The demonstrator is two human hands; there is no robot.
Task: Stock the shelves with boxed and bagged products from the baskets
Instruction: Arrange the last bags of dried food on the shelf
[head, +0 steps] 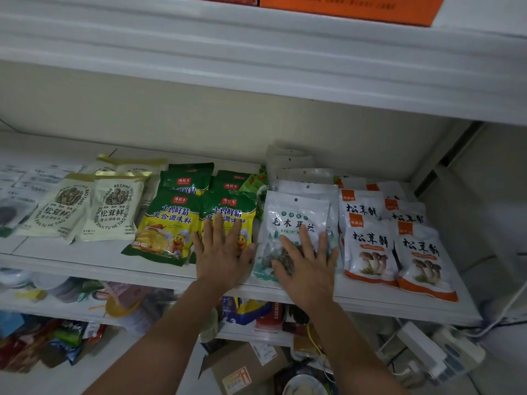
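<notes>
White shelf (85, 260) under the next board up, with rows of bagged goods lying flat. My left grip (221, 252) rests on a green-and-yellow bag (231, 206), fingers straight and apart. My right grip (306, 266), also spread flat, presses a clear bag (293, 215) of dark dried fungus just beside it. Cream bags (111, 209) lie to the left and orange-and-white bags (370, 246) to the right.

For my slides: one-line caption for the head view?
Left hand flat on a green-yellow seasoning bag, right hand on a white dried-fungus bag, on the shelf.
</notes>
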